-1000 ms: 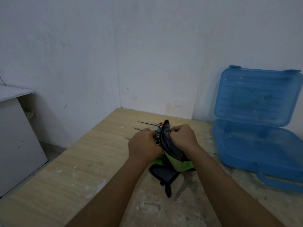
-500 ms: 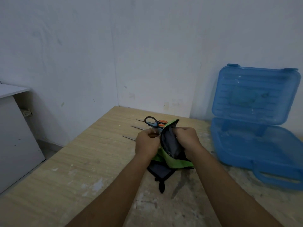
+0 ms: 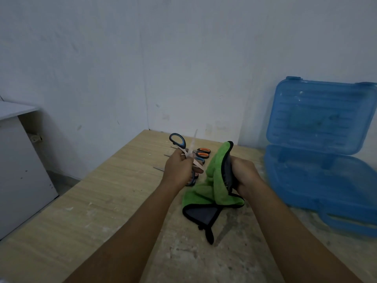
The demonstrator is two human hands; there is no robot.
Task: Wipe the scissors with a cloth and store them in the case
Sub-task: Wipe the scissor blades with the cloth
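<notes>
While left hand (image 3: 179, 173) grips scissors (image 3: 177, 141), right hand (image 3: 245, 175) clutches cloth (image 3: 213, 181)

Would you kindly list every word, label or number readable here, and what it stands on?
No text can be read.
The blue case lid: a darker rectangular patch, perhaps a label, too blurred to read.
The scissors in the left hand and the cloth in the right hand: no legible marking.
</notes>
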